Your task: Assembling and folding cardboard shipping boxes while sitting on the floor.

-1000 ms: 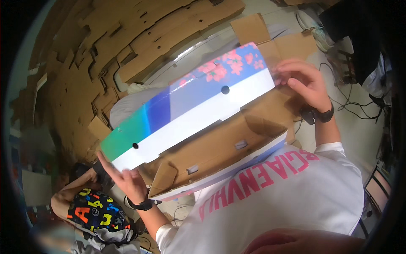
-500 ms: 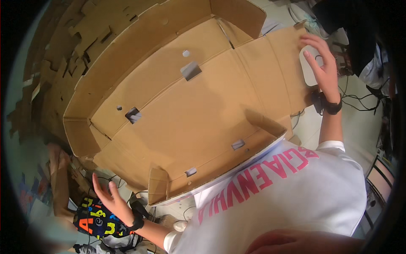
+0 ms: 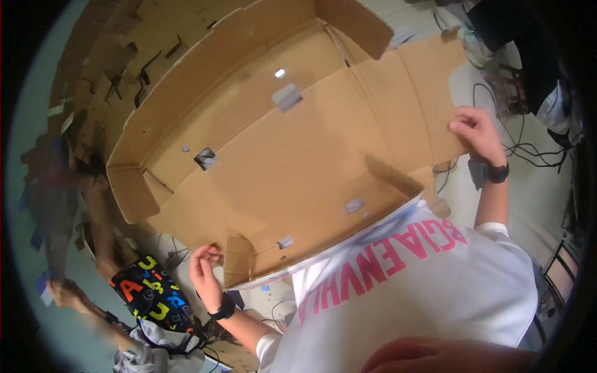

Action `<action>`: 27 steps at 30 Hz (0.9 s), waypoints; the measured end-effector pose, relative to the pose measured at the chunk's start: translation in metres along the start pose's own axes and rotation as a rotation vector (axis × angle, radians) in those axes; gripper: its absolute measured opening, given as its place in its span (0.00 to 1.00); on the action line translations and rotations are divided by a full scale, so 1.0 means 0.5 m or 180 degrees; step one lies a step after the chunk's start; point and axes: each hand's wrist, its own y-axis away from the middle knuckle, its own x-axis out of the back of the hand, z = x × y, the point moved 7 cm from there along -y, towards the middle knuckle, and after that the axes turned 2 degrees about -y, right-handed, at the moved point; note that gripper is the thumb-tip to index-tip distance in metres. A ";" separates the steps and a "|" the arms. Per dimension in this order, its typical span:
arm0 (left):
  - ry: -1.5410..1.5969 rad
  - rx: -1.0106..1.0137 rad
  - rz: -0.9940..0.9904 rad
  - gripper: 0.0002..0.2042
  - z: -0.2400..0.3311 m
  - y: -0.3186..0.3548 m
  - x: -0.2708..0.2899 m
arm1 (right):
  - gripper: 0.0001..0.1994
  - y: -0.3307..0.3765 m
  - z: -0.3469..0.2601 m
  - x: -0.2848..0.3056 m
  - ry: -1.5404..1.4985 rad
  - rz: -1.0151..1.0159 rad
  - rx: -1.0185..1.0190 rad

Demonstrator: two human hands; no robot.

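A large brown cardboard box [image 3: 298,155] lies open in front of my chest, its inside facing me, with several small cut-outs and grey tabs in its panels. My right hand [image 3: 476,133] pinches the edge of the wide right flap [image 3: 429,93]. My left hand [image 3: 205,273] curls around the box's lower left edge, beside a small folded corner flap [image 3: 238,261]. Each wrist carries a dark band. My white shirt with pink letters [image 3: 404,280] presses against the near edge of the box.
Many flat cardboard cut-outs [image 3: 93,87] are stacked at the upper left. Another person in a dark garment with coloured letters [image 3: 152,295] crouches at the lower left. Cables [image 3: 528,149] trail over the floor at the right, near dark equipment.
The box showed its colourful printed outside a second ago; it has turned and spread open, inside toward me. My left hand rose from below to the lower left edge.
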 end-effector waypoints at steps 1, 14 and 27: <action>-0.0149 -0.0556 -0.0290 0.20 0.057 0.010 -0.017 | 0.10 0.004 -0.005 -0.004 -0.0018 0.0007 0.0020; -0.1812 -0.1169 -0.0638 0.11 0.258 0.117 -0.179 | 0.12 -0.041 -0.183 0.052 0.0066 0.1054 0.1513; -0.3618 -0.1156 -0.0121 0.16 0.019 0.136 -0.154 | 0.16 -0.158 -0.151 0.043 -0.0723 0.0428 0.1068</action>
